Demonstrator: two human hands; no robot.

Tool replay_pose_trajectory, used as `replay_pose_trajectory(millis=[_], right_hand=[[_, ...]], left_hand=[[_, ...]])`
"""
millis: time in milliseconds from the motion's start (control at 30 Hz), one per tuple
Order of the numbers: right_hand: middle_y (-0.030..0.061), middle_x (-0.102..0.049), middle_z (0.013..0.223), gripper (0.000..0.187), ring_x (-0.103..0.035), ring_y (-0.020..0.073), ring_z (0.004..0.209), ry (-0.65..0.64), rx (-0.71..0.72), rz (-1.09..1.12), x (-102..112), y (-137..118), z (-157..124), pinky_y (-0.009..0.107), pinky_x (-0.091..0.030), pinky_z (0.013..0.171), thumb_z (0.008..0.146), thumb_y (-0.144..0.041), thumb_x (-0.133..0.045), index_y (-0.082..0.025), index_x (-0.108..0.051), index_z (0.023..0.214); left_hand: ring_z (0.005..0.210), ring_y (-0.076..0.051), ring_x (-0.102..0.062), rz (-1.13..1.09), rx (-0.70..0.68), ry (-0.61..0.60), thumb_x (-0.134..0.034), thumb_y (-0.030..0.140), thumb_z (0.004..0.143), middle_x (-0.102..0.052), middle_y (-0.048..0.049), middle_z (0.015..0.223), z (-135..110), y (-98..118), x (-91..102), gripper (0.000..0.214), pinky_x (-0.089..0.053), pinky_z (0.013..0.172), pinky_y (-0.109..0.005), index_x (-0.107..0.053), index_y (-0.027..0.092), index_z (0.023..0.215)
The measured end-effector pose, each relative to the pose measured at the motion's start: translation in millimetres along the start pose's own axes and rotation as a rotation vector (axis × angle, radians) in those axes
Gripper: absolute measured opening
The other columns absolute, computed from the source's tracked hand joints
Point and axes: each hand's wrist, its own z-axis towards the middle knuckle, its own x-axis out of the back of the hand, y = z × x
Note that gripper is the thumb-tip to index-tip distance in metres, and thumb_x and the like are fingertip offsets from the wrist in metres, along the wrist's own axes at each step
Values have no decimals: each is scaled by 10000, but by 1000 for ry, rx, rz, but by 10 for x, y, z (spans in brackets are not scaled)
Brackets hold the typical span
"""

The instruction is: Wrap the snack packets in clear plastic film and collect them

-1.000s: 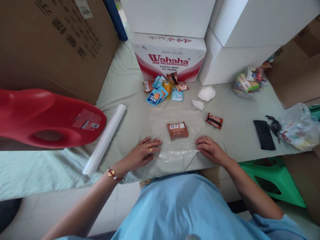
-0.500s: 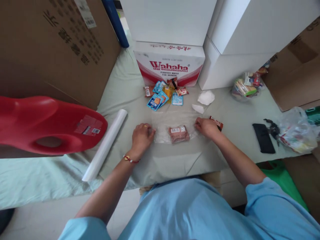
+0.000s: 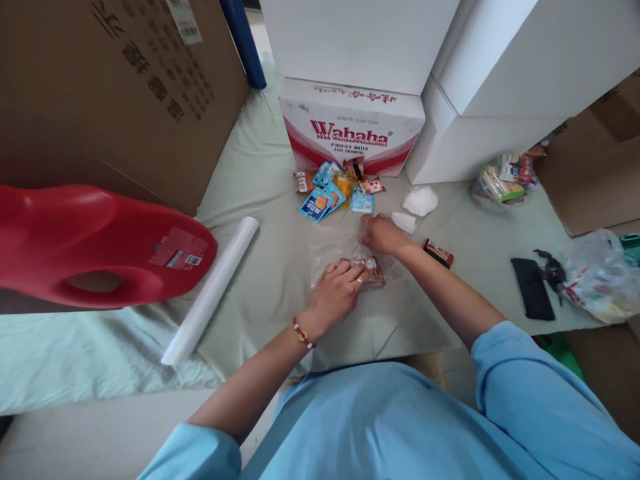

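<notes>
A reddish-brown snack packet (image 3: pixel 371 273) lies on a sheet of clear plastic film (image 3: pixel 327 241) on the cloth-covered table. My left hand (image 3: pixel 336 297) is closed over the packet's left part, fingers curled on its top; the thumb is hidden. Just behind the packet, my right hand (image 3: pixel 384 235) pinches the film near its far edge, fingertips pressed together. Beyond it is a pile of snacks with blue sachets (image 3: pixel 327 200), a yellow packet (image 3: pixel 344 183) and a brown packet (image 3: pixel 304 181). Another dark brown packet (image 3: pixel 439 253) rests right of my right forearm.
A white roll (image 3: pixel 213 290) and a large red jug (image 3: pixel 150 257) are at left. Behind stands a Wahaha carton (image 3: pixel 350 127). White scraps (image 3: pixel 420 200), a bag of snacks (image 3: pixel 503 180), a black phone (image 3: pixel 533 288) and a plastic bag (image 3: pixel 600 280) lie to the right.
My left hand has moved right from the film's left edge onto the snack packet. My right hand has moved left and away from me, from the film's right side to its far edge.
</notes>
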Motion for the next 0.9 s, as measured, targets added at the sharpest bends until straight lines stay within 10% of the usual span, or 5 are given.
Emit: replay_pose_trajectory(millis=[367, 500, 667, 767, 900], right_hand=[[62, -705, 896, 229, -611, 168, 813, -8, 596, 266, -56, 42, -812, 246, -412, 731, 1005, -198, -563, -196, -782, 1074], [69, -716, 918, 309, -626, 181, 859, 29, 578, 267, -392, 45, -1020, 249, -449, 762, 1018, -166, -549, -228, -770, 1224], [76, -761, 1038, 367, -672, 191, 950, 62, 562, 294, -592, 52, -1003, 275, -504, 862, 1023, -154, -555, -275, -759, 1303], [56, -762, 1202, 383, -680, 205, 1072, 43, 559, 280, -533, 10, -1014, 307, -514, 933, 1049, -187, -526, -337, -746, 1324], [61, -747, 1260, 417, -678, 205, 1113, -20, 533, 246, -418, -33, -1072, 325, -518, 974, 1028, -162, -546, -338, -720, 1364]], left_hand=[[971, -246, -720, -109, 86, -66, -519, 98, 968, -798, -94, 1084, -89, -8, -207, 303, -541, 835, -397, -777, 206, 1084], [928, -206, -735, -389, 111, 178, -527, 75, 894, -798, -57, 1004, -337, -121, -272, 289, -558, 849, -363, -760, 234, 956], [1030, -209, -670, -496, 528, 579, -527, 204, 933, -744, -73, 1125, -390, -279, -64, 273, -537, 921, -367, -685, 221, 1155], [1311, -237, -553, -444, 458, 474, -488, 347, 1004, -722, -91, 1250, -210, -318, 117, 402, -369, 1185, -466, -620, 218, 1362], [1007, -212, -667, -411, 296, 116, -393, 392, 1059, -723, -24, 802, -84, -304, 122, 457, -292, 1214, -501, -738, 239, 802]])
